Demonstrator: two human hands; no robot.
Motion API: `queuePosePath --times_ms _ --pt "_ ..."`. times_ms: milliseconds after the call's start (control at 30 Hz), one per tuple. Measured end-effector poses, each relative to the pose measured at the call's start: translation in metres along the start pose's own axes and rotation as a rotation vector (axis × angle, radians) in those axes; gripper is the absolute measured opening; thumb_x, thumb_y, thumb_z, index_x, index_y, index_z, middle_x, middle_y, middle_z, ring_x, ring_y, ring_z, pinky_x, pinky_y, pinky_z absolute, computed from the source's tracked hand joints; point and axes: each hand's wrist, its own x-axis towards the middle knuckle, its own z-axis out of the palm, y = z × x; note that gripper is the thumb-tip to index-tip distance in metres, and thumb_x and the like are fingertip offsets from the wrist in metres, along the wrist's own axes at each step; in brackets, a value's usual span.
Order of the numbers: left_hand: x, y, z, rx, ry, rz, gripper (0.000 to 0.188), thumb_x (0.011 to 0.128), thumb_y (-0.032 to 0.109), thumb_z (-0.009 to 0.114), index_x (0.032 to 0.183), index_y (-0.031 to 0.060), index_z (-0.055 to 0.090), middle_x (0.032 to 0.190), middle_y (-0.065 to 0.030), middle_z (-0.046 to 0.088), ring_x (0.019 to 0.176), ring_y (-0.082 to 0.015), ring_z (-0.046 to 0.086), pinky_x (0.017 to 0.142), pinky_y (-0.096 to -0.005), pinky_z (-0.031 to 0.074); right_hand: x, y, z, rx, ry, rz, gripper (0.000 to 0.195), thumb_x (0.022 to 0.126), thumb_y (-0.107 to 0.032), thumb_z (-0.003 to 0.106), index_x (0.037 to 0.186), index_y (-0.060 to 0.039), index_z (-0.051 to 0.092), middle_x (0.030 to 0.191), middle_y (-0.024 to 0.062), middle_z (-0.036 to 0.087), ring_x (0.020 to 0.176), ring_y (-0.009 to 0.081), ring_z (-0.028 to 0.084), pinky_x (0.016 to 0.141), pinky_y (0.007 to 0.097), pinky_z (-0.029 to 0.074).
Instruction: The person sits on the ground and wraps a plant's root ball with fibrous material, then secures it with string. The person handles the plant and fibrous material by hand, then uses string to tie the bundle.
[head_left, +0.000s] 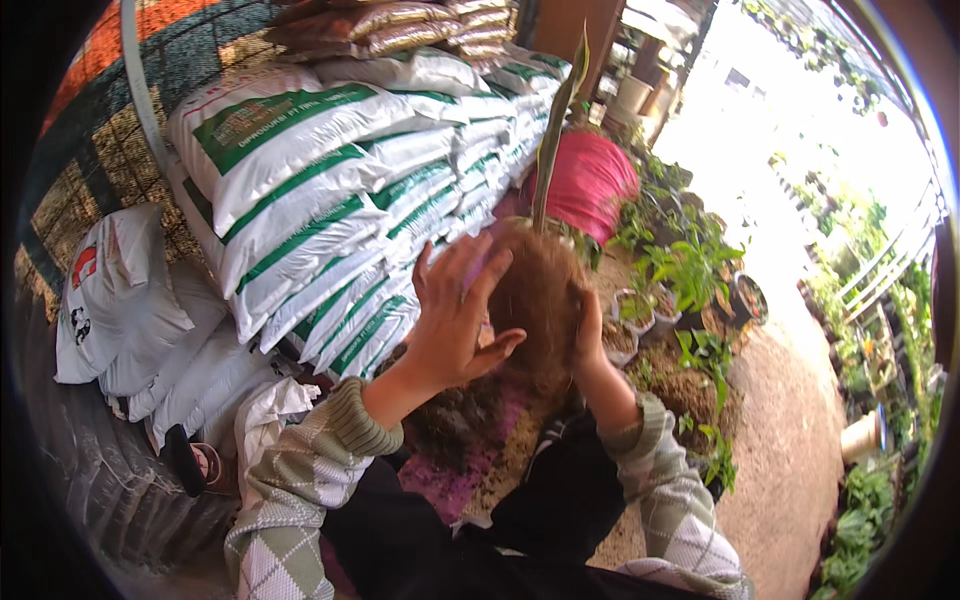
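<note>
A brown ball wrapped in coconut-like fibre (536, 315) is raised in front of me, somewhat blurred. A single long snake plant leaf (551, 150) with pale edges rises behind its top, seemingly from the ball. My right hand (590, 326) cups the ball's right side, its fingers partly hidden behind the fibre. On the other side, my left hand (457, 322) has its fingers spread and its thumb apart; whether it touches the fibre I cannot tell. Below lies dark soil (457, 420) on a purple sheet (442, 480), between my legs.
White and green sacks (315, 180) are stacked at the left, with brown bags (375, 30) above them. A pink sack (585, 184) stands behind the ball. Potted seedlings (682, 262) and loose soil (679, 379) line the right, beside a concrete path (787, 405).
</note>
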Motion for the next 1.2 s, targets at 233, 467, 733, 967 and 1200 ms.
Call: queuePosePath --times_ms 233,467,733,967,1200 --pt "-0.008 -0.024 0.011 -0.009 -0.176 -0.273 0.055 0.081 0.034 0.067 0.124 0.0028 0.050 0.132 -0.0165 0.043 0.125 -0.0326 0.038 0.105 -0.0508 0.022 -0.014 0.039 -0.030 -0.547 0.198 -0.215 0.058 0.087 0.001 0.041 0.143 -0.0017 0.027 0.144 0.0148 0.034 0.131 0.0234 0.037 0.108 0.0346 0.030" --pt "-0.031 -0.045 0.034 -0.830 -0.285 -0.815 0.084 0.079 0.026 0.075 0.142 0.0001 0.027 0.139 -0.0164 0.038 0.132 -0.0259 0.034 0.108 -0.0373 0.029 -0.013 0.031 -0.017 -0.730 0.213 -0.412 0.084 0.084 0.003 0.045 0.149 -0.0121 -0.006 0.138 0.0171 0.034 0.123 0.0252 0.043 0.103 0.0370 0.036" --pt "-0.023 -0.032 0.027 -1.053 -0.331 -0.755 0.077 0.086 0.021 0.067 0.144 0.0006 0.022 0.140 -0.0132 0.038 0.129 -0.0230 0.038 0.108 -0.0356 0.029 -0.009 0.034 -0.012 -0.592 0.029 -0.382 0.089 0.078 0.005 0.051 0.148 -0.0096 -0.003 0.144 0.0179 0.022 0.129 0.0270 0.035 0.105 0.0401 0.034" --pt "-0.018 -0.019 0.035 -0.493 -0.074 -0.369 0.059 0.084 0.011 0.065 0.137 0.0042 0.041 0.134 -0.0163 0.044 0.127 -0.0310 0.040 0.105 -0.0398 0.032 -0.005 0.036 -0.010 -0.604 0.123 -0.381 0.088 0.078 0.005 0.052 0.148 -0.0082 0.001 0.148 0.0176 0.015 0.132 0.0269 0.031 0.106 0.0392 0.033" --pt "-0.004 -0.021 0.030 -0.233 -0.085 -0.303 0.035 0.074 0.004 0.071 0.108 0.0076 0.066 0.107 -0.0097 0.060 0.106 -0.0273 0.053 0.090 -0.0381 0.043 -0.002 0.040 -0.018 -0.720 0.236 -0.375 0.088 0.076 0.003 0.055 0.147 -0.0062 0.005 0.148 0.0195 0.018 0.132 0.0274 0.031 0.108 0.0391 0.029"
